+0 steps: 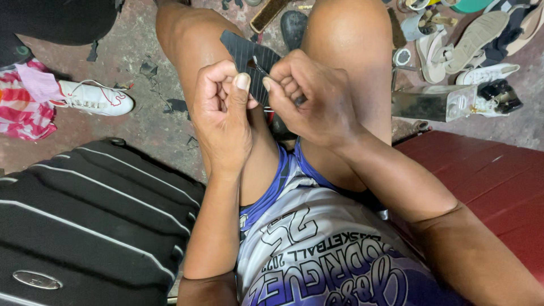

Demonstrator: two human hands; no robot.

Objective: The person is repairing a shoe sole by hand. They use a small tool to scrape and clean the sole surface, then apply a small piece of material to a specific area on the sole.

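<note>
Head view: a dark ribbed rubber piece (246, 59) is pinched between 2 hands above the knees. Its long axis runs up-left — away from the body. The left hand (222, 110) grips its near edge; the right hand (309, 96) is closed on a thin tool (259, 69) at that edge.

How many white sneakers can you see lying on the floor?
2: one white sneaker with red trim at left beside striped cloth, another white sneaker at upper right in the shoe pile. Others may be hidden there.
</note>
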